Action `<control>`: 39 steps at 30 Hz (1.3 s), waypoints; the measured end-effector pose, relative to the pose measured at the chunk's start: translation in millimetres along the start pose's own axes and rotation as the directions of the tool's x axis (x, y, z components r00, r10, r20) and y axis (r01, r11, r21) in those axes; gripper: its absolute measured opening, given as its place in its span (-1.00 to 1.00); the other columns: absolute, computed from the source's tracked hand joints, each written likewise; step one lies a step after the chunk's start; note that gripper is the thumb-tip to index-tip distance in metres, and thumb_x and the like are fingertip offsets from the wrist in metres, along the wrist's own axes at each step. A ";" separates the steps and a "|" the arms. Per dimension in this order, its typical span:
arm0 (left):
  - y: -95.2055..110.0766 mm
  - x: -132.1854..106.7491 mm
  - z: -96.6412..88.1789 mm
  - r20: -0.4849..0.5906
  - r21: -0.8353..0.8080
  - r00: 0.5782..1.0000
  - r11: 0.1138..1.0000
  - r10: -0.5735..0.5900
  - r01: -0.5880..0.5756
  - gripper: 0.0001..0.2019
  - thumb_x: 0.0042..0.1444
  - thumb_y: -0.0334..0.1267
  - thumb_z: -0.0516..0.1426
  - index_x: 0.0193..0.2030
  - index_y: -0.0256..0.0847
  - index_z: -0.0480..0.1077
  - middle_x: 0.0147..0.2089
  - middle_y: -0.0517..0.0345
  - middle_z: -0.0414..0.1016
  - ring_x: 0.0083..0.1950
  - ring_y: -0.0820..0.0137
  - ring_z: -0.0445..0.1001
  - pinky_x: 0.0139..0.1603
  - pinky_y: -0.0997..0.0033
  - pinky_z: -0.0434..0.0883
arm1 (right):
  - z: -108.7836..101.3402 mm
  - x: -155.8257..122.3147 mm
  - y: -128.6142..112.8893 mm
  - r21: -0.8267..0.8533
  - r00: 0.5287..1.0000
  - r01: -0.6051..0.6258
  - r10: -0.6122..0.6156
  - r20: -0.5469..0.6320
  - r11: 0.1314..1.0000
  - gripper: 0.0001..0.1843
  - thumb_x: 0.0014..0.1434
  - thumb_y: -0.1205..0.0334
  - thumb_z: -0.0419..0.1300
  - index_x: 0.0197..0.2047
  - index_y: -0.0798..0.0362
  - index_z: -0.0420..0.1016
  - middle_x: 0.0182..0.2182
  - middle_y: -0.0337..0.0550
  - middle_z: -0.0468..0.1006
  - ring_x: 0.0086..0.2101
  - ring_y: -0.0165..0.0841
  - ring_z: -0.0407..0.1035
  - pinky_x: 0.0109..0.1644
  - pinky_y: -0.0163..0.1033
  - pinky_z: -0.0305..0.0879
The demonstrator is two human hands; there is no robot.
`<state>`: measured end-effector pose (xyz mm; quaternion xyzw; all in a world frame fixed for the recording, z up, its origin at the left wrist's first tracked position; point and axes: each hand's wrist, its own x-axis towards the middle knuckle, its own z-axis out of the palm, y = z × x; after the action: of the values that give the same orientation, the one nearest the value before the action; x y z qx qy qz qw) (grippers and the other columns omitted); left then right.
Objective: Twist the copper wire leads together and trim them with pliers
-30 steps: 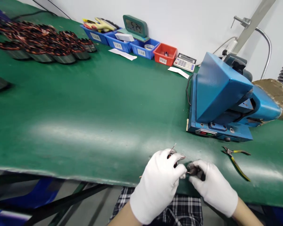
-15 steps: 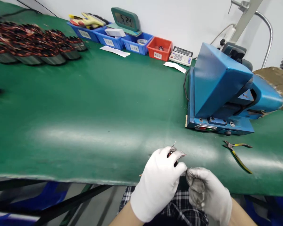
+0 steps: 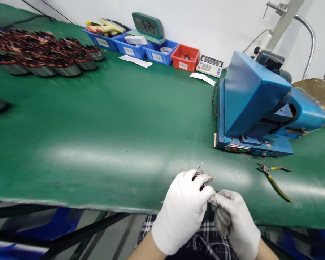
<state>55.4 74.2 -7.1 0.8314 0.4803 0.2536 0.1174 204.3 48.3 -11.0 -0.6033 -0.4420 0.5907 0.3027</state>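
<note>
Both my hands wear white gloves and meet at the near edge of the green table. My left hand is closed around a small wound part with thin copper wire ends sticking up out of the fist. My right hand pinches at the same part from the right, its grey-stained fingertips touching my left fingers. Most of the part is hidden inside the gloves.
A blue machine stands on the right, with yellow-handled cutters lying in front of it. At the back are blue bins, a red bin, a clock and a calculator. Several copper-wound stators fill the far left.
My right hand has turned and drawn in closer to my left fist; a dark piece seen in its fingers a second ago is no longer visible. My left hand has barely moved.
</note>
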 end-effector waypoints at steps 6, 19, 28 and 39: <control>-1.2 -0.5 -1.6 -0.014 -0.049 1.000 0.999 -0.022 0.021 -0.82 -0.02 -0.51 0.06 -0.38 -0.14 0.36 -0.06 0.28 0.45 -0.02 0.27 0.28 -0.09 0.19 0.30 | -19.7 -7.4 -3.9 0.181 0.971 -0.181 0.147 0.189 0.967 -0.65 0.04 -0.05 0.17 -0.54 0.04 0.30 -0.76 -0.34 0.20 -0.72 -0.42 0.17 -0.60 -0.33 0.15; 1.1 1.3 -3.7 0.002 -0.038 0.999 0.999 -0.032 0.032 -0.85 -0.03 -0.49 0.07 -0.39 -0.16 0.37 -0.05 0.26 0.45 -0.01 0.28 0.29 -0.07 0.19 0.31 | -9.3 10.5 -2.6 -0.472 0.834 0.502 -0.550 0.044 0.725 -0.67 0.25 0.26 -0.01 -0.52 0.10 0.38 -0.68 -0.20 0.38 -0.63 -0.38 0.27 -0.50 -0.30 0.19; 5.4 3.1 0.3 0.034 -0.034 0.998 0.998 -0.052 0.054 -0.79 0.06 -0.47 0.00 -0.36 -0.15 0.42 -0.09 0.22 0.47 -0.04 0.24 0.32 -0.08 0.13 0.31 | -98.6 -6.3 8.4 -0.023 0.818 0.245 -0.220 -0.532 0.969 -0.67 0.18 -0.07 0.10 -0.39 0.03 0.35 -0.52 -0.19 0.39 -0.49 -0.33 0.34 -0.34 -0.18 0.36; 14.4 7.7 -3.5 0.113 -0.041 0.990 0.995 -0.089 0.095 -0.77 0.01 -0.50 0.01 -0.36 -0.12 0.43 -0.11 0.22 0.46 -0.08 0.27 0.31 -0.11 0.20 0.27 | -165.2 22.8 39.3 -0.866 0.746 -0.336 -0.456 -0.485 0.371 -0.48 0.03 -0.05 0.09 -0.09 0.20 0.41 -0.28 0.14 0.49 -0.28 -0.01 0.39 -0.21 -0.01 0.31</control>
<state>67.4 73.2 4.5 0.8182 0.5049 0.2121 0.1748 371.2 77.8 -36.5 -0.8123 -0.5783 -0.0308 0.0694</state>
